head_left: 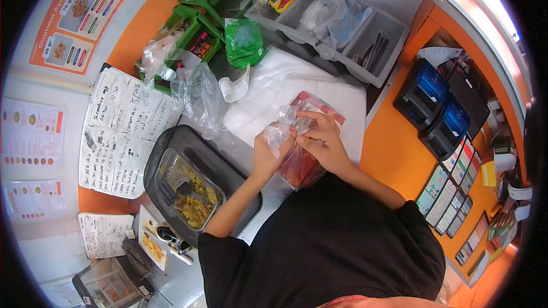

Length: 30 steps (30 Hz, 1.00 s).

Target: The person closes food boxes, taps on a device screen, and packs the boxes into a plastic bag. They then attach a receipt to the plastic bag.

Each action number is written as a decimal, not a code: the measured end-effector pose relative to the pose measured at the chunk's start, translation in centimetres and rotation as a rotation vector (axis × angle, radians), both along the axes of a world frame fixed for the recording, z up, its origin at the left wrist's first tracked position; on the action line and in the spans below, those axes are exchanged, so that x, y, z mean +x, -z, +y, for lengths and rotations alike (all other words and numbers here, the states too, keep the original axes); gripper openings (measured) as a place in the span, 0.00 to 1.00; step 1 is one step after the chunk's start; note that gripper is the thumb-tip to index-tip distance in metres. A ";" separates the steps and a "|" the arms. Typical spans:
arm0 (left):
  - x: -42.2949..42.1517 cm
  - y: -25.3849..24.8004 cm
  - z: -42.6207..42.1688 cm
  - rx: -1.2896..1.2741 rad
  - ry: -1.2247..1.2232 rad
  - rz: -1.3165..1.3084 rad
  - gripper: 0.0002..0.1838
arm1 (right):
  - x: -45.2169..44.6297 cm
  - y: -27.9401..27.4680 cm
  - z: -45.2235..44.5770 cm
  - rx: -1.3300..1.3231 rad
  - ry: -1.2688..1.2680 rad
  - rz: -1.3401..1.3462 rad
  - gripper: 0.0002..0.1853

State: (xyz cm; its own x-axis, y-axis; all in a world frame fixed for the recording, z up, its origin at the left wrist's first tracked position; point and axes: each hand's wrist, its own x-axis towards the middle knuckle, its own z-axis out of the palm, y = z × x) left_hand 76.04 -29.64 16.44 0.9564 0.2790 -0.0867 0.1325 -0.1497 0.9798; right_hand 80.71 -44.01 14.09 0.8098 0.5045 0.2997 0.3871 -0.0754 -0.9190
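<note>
A clear plastic bag (293, 162) with a red and white package (308, 168) inside sits in front of my body. My left hand (273, 147) is closed around the gathered top of the bag, and a crumpled end of plastic sticks out past the fingers. On the other side, my right hand (323, 144) pinches the same gathered plastic, its fingertips close to my left hand. Under the bag lies a stack of white sheets (348, 102). Whether the bag's neck is knotted cannot be made out between the fingers.
Left of my arm, a black tray holds a clear container (191, 191) of yellow-green food with a dark utensil. Beyond stand a grey compartment bin (365, 51), green baskets (220, 5), a green pack (242, 40) and loose plastic bags (200, 94). Black-and-blue devices (431, 88) are on the right.
</note>
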 end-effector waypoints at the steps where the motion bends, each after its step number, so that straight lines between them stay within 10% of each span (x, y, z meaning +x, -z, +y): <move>1: 0.0 0.1 0.0 -0.001 0.003 -0.002 0.07 | 0.0 0.0 0.0 0.007 -0.003 0.019 0.10; 21: -0.3 2.0 1.2 0.273 0.295 -0.391 0.15 | 0.3 -0.2 -0.8 0.113 0.052 0.258 0.06; 30: -0.4 3.1 1.9 -0.159 0.113 -0.099 0.14 | 1.6 1.5 -1.9 0.413 -0.307 0.504 0.06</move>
